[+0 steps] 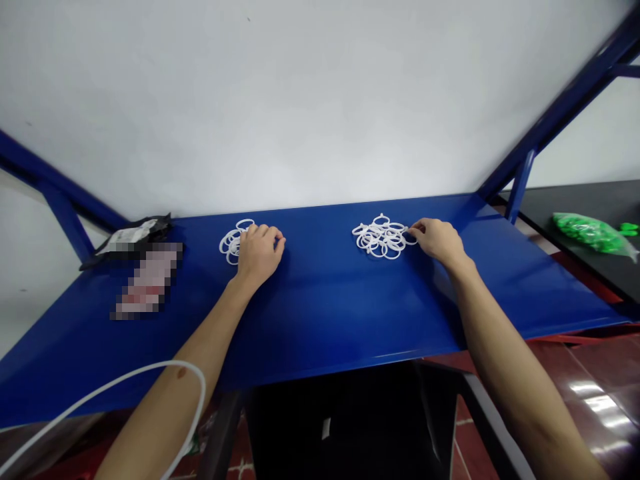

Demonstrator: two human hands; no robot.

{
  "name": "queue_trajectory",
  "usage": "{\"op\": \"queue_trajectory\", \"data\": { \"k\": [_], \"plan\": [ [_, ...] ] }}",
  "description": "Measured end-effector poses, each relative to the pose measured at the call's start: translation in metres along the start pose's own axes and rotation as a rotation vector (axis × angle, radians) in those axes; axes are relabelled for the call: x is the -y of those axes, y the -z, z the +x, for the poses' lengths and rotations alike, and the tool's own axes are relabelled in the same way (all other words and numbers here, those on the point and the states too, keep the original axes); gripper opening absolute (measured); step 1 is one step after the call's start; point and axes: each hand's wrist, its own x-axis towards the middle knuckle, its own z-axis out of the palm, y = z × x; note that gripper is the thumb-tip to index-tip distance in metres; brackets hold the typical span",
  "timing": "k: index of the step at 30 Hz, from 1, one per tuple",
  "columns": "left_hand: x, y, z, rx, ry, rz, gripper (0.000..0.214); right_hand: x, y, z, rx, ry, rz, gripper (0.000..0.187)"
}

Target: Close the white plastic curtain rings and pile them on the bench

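Two piles of thin white plastic rings, some with a small knob, lie on a blue table (320, 300). My right hand (435, 239) is at the right edge of the right pile (381, 239), thumb and forefinger pinched on one white ring (412, 243). Over the right side of the left pile (231, 244) rests my left hand (260, 252). Its fingers are loosely bent, with a small gap between thumb and forefinger and nothing visible in them. Part of the left pile is hidden beneath this hand.
At the table's left end lie a black plastic package (133, 239) and a blurred-out flat object (150, 279). Blue metal braces (520, 187) rise at both sides. A bag of green pieces (593, 232) lies on a black surface at right. A white cable (120, 380) crosses my left forearm.
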Motion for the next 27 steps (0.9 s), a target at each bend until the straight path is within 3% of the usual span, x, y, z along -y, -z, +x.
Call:
{"op": "queue_trajectory", "data": {
  "k": [5, 11, 14, 17, 20, 23, 27],
  "plan": [
    [0.000, 0.004, 0.000, -0.131, 0.054, 0.030, 0.030, 0.007, 0.004, -0.005, -0.044, -0.055, -0.016, 0.032],
    [0.011, 0.002, -0.005, 0.085, 0.023, 0.105, 0.035, 0.013, 0.009, -0.011, -0.149, -0.046, -0.003, 0.034],
    [0.011, 0.003, -0.007, 0.114, 0.004, 0.085, 0.033, 0.024, 0.010, -0.019, -0.315, 0.074, 0.070, 0.033],
    [0.002, 0.006, -0.008, 0.131, -0.049, 0.044, 0.031, 0.043, 0.007, -0.032, -0.411, 0.316, 0.154, 0.032],
    [-0.011, 0.009, -0.011, 0.128, -0.095, -0.009, 0.025, 0.067, -0.002, -0.050, -0.356, 0.576, 0.235, 0.031],
    [-0.029, 0.011, -0.016, 0.142, -0.124, -0.114, 0.015, 0.087, -0.017, -0.068, -0.202, 0.804, 0.289, 0.031],
    [-0.056, 0.010, -0.025, 0.231, -0.209, -0.301, 0.010, 0.105, -0.032, -0.088, -0.015, 0.935, 0.231, 0.033]
  ]
}}
